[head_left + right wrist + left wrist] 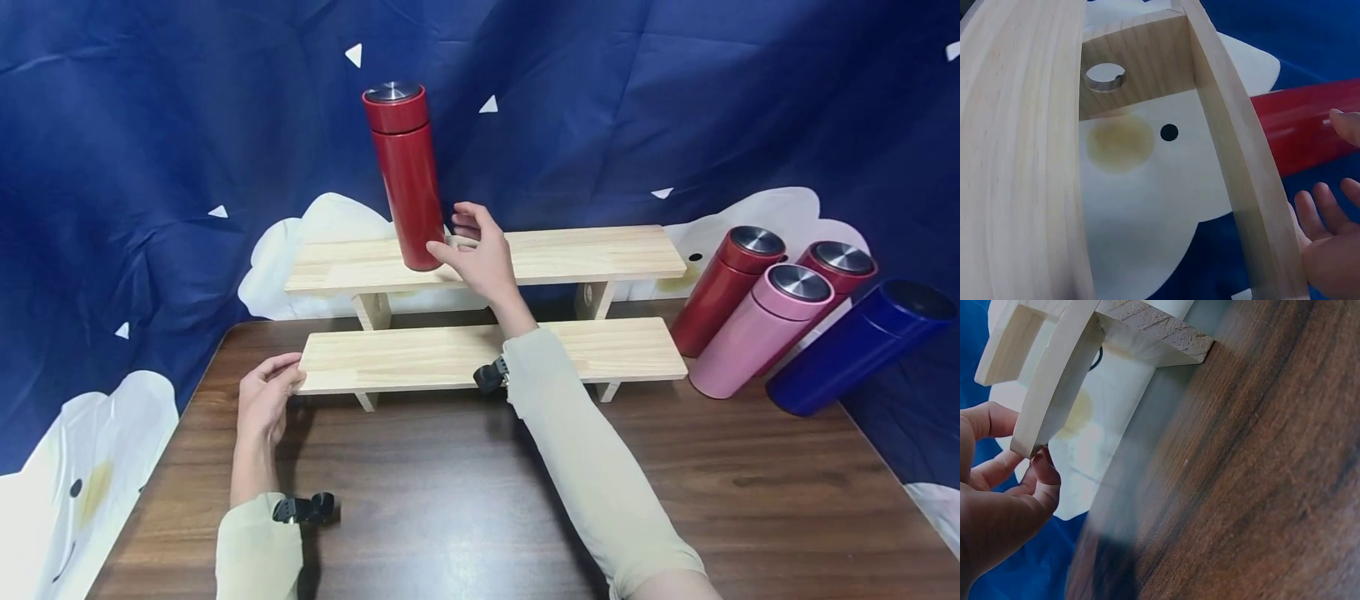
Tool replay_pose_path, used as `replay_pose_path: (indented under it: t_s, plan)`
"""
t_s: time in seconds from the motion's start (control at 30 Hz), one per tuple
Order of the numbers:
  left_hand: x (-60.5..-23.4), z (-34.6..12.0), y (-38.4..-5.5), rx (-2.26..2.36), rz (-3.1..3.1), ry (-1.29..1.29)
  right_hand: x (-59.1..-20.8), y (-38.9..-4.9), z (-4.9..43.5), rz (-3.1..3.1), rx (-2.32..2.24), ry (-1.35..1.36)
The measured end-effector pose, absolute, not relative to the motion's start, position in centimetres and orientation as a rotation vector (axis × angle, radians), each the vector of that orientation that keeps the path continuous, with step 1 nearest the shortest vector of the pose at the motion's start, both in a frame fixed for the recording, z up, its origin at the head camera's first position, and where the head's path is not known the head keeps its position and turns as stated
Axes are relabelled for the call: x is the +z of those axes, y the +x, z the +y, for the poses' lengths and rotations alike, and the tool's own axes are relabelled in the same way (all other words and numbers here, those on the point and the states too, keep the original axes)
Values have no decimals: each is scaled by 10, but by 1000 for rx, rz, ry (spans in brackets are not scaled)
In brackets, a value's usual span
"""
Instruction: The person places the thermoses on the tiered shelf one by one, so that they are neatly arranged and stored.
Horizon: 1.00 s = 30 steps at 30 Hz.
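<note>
A red thermos bottle (408, 179) with a silver-topped lid stands on the upper board (562, 254) of a pale wooden two-step rack. Beside its base is my right hand (483, 254), fingers spread apart and not wrapped round it. The thumb overlaps the bottle's lower edge; whether it touches cannot be told. In the right wrist view the red bottle (1310, 128) shows behind the thumb, with the fingers off it. My left hand (266, 392) pinches the left end of the lower board (420, 358), thumb and fingertips on opposite faces in the left wrist view.
Grouped at the right end of the rack are a red bottle (723, 292), a pink bottle (761, 333), another red bottle (840, 262) and a blue bottle (858, 346). A brown wooden table (420, 483) lies beneath. Blue patterned cloth (600, 100) hangs behind.
</note>
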<state>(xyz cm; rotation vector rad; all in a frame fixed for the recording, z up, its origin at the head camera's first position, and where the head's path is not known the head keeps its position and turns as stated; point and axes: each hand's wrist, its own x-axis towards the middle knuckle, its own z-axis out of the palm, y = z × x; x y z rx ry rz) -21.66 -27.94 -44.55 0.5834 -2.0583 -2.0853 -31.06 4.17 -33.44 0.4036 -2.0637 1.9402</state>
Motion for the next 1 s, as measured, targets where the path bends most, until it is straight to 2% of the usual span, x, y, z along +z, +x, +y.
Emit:
replay_pose_path:
  t_s: [1.0]
  plan:
    - [-447, -279, -216, -2111, -2016, 575, -342, -263, 124, -1872, 2009, 327]
